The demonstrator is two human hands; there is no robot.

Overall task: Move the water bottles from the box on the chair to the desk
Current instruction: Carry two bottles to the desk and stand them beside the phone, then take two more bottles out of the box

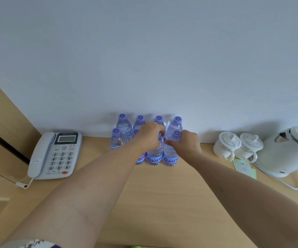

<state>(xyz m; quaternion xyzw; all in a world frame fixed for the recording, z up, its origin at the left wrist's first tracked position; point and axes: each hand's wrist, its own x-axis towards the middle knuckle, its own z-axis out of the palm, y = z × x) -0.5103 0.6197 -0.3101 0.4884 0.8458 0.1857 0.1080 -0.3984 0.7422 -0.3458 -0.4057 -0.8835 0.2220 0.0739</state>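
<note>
The wooden desk (162,194) runs along a pale wall (144,51), and neither the box nor the chair is in view. At the back of the desk, against the wall, stands a cluster of water bottles (122,125) with purple caps, upright in two rows and touching one another. To the right sit a white electric kettle (286,151) and two lidded white cups (227,145), well apart from the bottles; to the left lies a grey desk phone (55,154).

The step in hand looks like setting two more bottles into the front row. The left hand (149,135) is closed over the cap and neck of one front-row bottle (154,156), which appears to rest on the desk. The right hand (187,142) is curled around the shoulder of the bottle beside it (170,157); how firmly it grips I cannot tell.

The next move likely calls for letting both bottles go gently, so the packed neighbours are not knocked, then turning back towards the box for more, if any remain there.
</note>
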